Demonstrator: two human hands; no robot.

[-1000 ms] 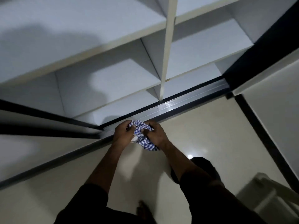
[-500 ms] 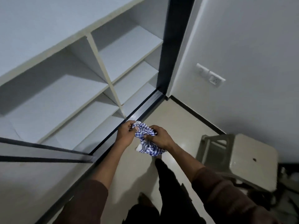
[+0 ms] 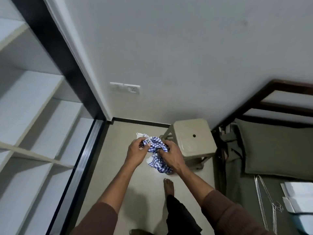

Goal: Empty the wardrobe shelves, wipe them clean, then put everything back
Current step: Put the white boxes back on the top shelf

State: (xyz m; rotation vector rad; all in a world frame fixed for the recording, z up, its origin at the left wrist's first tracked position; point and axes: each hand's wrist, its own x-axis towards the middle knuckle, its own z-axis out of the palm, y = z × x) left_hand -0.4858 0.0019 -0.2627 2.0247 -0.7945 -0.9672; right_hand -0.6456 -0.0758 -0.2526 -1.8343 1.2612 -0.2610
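Now both hands — left hand [image 3: 136, 152], right hand [image 3: 171, 155] — bunch the checked cloth [image 3: 156, 147] between curled fingers [image 3: 147, 145], beside the stool [image 3: 193, 138].

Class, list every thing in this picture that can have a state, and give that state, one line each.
Blue-and-white checked cloth: crumpled, held in both hands above the floor.
Left hand: grips the cloth.
Right hand: grips the cloth.
White wardrobe shelves: bare, open to view.
Beige plastic stool: upright, nothing on top.
White wire hangers: lying on the bed.
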